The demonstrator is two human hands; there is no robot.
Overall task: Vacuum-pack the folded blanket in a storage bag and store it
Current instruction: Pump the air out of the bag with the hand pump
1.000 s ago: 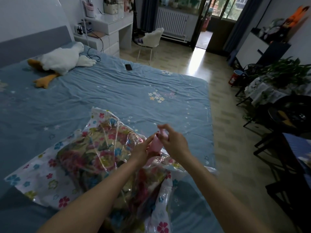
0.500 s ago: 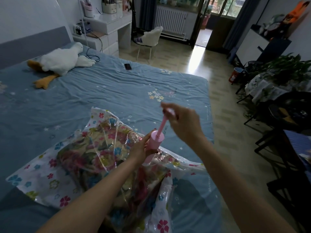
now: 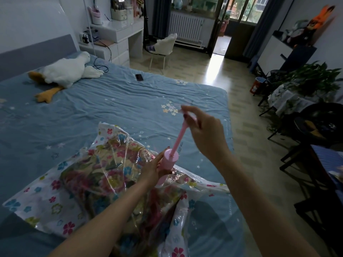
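A clear storage bag [image 3: 42, 204] printed with small flowers lies on the blue bed [image 3: 111, 104]. Inside it sits the folded floral blanket [image 3: 96, 175], its plastic crumpled over it. A pink hand pump [image 3: 168, 161] stands on the bag's right part. My left hand [image 3: 151, 168] grips the pump's barrel. My right hand [image 3: 202, 130] holds the pump's handle, with the pink rod [image 3: 179, 139] drawn far out of the barrel. The pump's foot is hidden behind my left hand.
A white plush goose [image 3: 65, 71] lies at the head of the bed, and a phone [image 3: 139, 77] near the far edge. The bed's right edge drops to tiled floor. A white chair [image 3: 164, 46], desk and dark furniture with plants [image 3: 311, 78] stand around.
My right hand has pulled the pump handle up and away from the barrel, so the rod now shows at length. My left hand stays on the barrel.
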